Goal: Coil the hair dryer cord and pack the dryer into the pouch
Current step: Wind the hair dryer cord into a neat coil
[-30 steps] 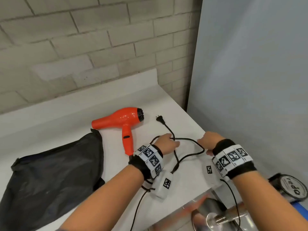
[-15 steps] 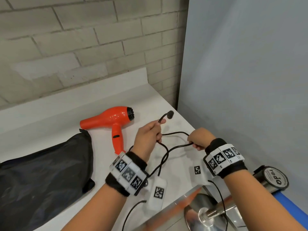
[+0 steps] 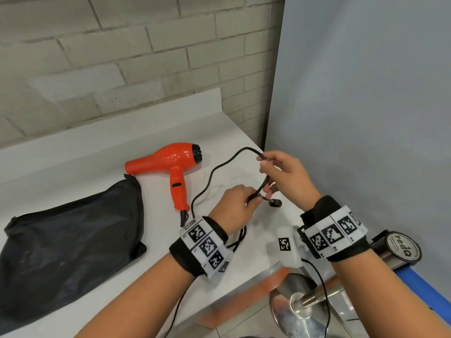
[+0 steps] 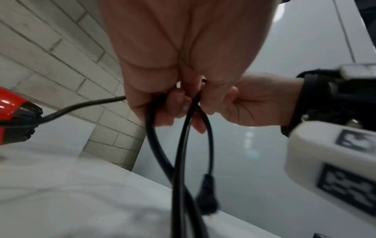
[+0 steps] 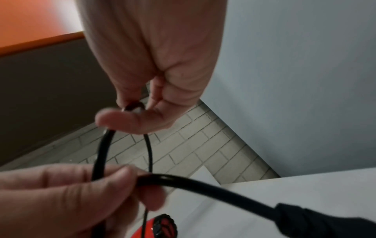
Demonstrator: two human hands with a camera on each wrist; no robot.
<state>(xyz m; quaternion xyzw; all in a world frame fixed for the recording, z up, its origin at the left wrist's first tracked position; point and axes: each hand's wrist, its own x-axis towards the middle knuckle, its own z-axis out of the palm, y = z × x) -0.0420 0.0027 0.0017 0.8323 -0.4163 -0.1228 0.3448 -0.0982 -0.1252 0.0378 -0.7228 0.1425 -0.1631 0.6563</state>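
Observation:
The red hair dryer point(image 3: 170, 159) lies on the white counter point(image 3: 73, 167), nozzle end to the left. Its black cord point(image 3: 212, 174) arcs up from the handle base to my hands. My left hand point(image 3: 240, 203) grips gathered strands of cord point(image 4: 183, 136) near the plug point(image 3: 275, 203), which sticks out to the right. My right hand point(image 3: 280, 172) pinches a bend of the cord point(image 5: 133, 105) above and beyond the left hand. The black pouch point(image 3: 66, 242) lies flat at the left, beside the dryer.
A grey brick wall point(image 3: 122, 57) runs behind the counter, and a grey panel point(image 3: 366, 118) closes off the right side. Below the counter's front edge stands a steel stool base point(image 3: 300, 306), with a metal cylinder point(image 3: 402, 247) at the right.
Both hands have lifted off the counter with the cord. The right hand rose and carried a loop up and over toward the left hand; the plug now pokes out right of the left hand.

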